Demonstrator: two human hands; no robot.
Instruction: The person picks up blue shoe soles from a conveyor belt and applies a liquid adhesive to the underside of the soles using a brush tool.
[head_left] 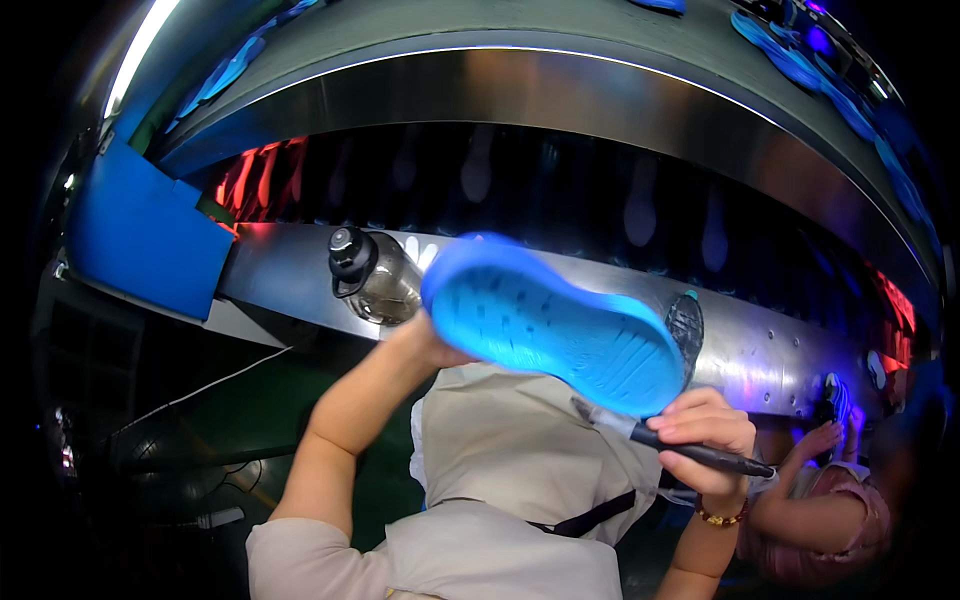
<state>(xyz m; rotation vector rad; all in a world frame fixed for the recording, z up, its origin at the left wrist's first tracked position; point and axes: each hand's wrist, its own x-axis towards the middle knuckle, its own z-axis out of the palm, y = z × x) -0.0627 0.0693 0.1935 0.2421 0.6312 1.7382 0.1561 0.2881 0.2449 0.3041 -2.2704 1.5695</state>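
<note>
A bright blue shoe sole (560,325) is held up in front of my apron, tilted, its slotted and ribbed face showing. My left hand (436,345) grips it by the left end; most of its fingers are hidden behind the sole. In my right hand (705,435) is a brush (690,452) with a black handle, pinched between thumb and fingers. The brush's paler front part and dark tip point left, just below the sole's lower right edge. Whether the tip touches the sole I cannot tell.
On the metal ledge (750,350) stand a dark see-through bottle (385,285) with a black lid and a dark object (686,328) partly behind the sole. Above runs a conveyor belt (540,22) carrying blue soles. A blue panel (140,235) is at left; another person (815,510) works at right.
</note>
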